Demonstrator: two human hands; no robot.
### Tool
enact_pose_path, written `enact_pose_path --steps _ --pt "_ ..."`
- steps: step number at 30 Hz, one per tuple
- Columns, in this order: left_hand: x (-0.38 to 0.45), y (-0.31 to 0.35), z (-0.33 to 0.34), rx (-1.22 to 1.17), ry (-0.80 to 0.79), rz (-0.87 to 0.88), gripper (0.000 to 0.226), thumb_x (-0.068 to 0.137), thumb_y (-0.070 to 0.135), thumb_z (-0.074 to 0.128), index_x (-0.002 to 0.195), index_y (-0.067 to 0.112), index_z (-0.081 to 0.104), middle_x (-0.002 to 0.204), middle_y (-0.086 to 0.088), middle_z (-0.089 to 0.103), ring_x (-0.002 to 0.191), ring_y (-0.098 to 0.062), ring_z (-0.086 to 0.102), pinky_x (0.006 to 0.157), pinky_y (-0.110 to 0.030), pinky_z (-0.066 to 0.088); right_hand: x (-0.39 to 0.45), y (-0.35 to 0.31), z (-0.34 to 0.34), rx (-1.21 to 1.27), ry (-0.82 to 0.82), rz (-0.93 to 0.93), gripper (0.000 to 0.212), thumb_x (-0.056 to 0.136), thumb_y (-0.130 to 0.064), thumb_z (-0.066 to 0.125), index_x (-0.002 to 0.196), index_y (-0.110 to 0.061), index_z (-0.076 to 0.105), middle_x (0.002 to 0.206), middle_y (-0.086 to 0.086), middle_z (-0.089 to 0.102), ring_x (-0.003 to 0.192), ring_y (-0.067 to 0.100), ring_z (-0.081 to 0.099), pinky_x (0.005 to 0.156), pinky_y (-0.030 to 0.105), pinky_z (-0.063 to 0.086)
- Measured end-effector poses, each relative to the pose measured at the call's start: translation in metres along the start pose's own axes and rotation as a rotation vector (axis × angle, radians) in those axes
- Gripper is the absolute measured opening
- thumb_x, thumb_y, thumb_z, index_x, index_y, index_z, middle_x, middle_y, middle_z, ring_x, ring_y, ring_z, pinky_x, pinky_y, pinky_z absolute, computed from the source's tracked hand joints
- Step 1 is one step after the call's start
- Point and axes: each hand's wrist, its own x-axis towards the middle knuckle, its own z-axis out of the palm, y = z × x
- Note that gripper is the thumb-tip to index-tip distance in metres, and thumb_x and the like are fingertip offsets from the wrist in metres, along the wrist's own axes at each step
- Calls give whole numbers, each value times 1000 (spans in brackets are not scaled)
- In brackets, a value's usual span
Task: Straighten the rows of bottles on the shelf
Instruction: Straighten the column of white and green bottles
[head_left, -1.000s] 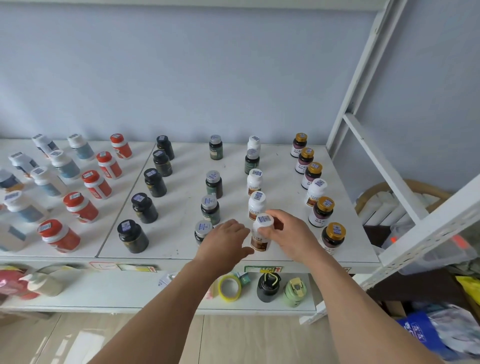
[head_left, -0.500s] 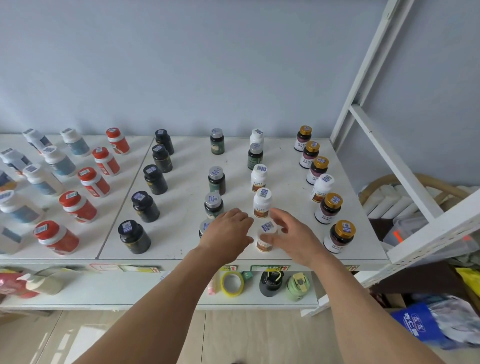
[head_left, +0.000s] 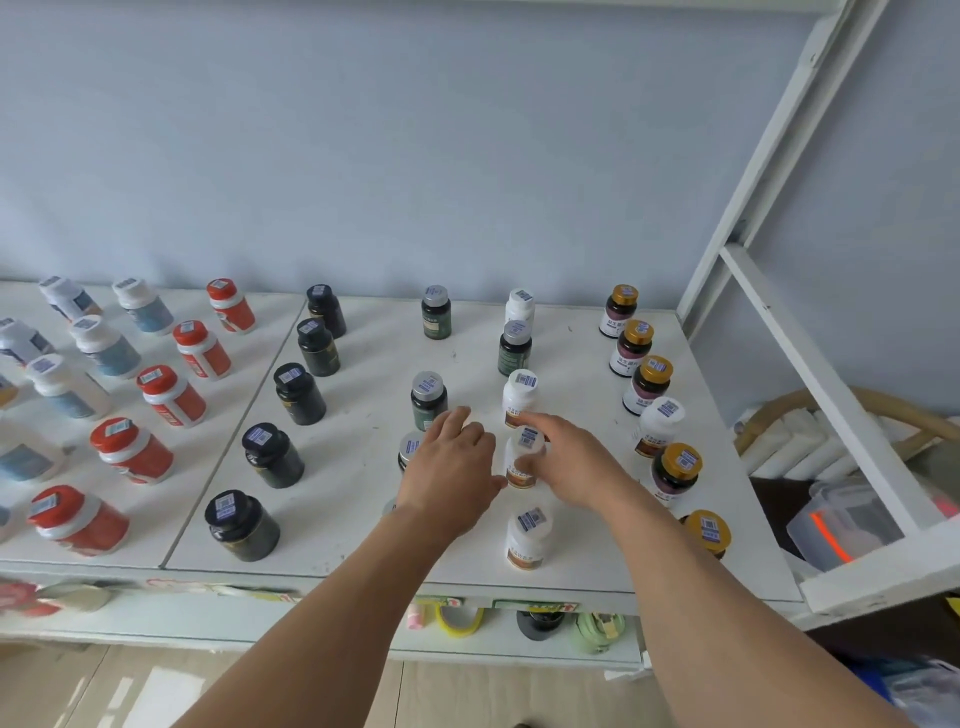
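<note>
Rows of bottles stand on the white shelf (head_left: 353, 499). My right hand (head_left: 576, 462) wraps thumb and fingers around the second white bottle (head_left: 522, 475) of the white-capped row; the front white bottle (head_left: 525, 538) stands free below it. My left hand (head_left: 452, 467) hovers with fingers apart over the grey-capped green row, partly hiding one grey-capped bottle (head_left: 409, 449). Its fingertips reach toward another grey-capped bottle (head_left: 428, 400). I cannot tell whether the left hand touches either bottle.
Black bottles (head_left: 270, 454) line up on the left, gold-capped dark bottles (head_left: 675, 467) on the right, and red-capped bottles (head_left: 130, 449) further left. A white slanted shelf frame (head_left: 810, 374) rises at right. A lower shelf holds a tape roll (head_left: 460, 618) and small items.
Both hands moved back from the front bottles to the second ones in the row. The front white bottle was let go and stands alone. The camera tilted closer.
</note>
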Motion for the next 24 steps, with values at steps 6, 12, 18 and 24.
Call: enact_pose_path --steps 6,12,18,24 --pt "14 1 6 -74 -33 -47 60 90 59 48 131 15 51 141 1 48 146 -21 14 118 -34 9 7 7 -7 36 31 -29 51 85 -31 71 133 -31 52 116 -5 64 97 12 57 82 23 41" --pt "20 -2 7 -188 -101 -54 62 86 65 49 129 21 56 136 8 54 146 -17 12 116 -32 11 6 -1 -20 58 36 -39 54 82 -39 73 131 -28 53 117 -9 66 100 9 60 83 22 46" --pt "26 -9 3 -365 -141 -44 48 86 59 56 125 31 60 128 18 58 145 -13 13 114 -31 16 6 -12 -30 95 92 -40 53 81 -43 72 128 -26 57 114 -11 65 98 7 59 72 15 43" --pt "32 -14 -6 -448 -217 6 44 86 53 60 125 34 59 130 11 58 136 -11 34 108 -30 32 2 -16 -35 107 157 -13 44 81 -51 68 118 -26 63 106 -11 68 88 2 61 67 17 44"
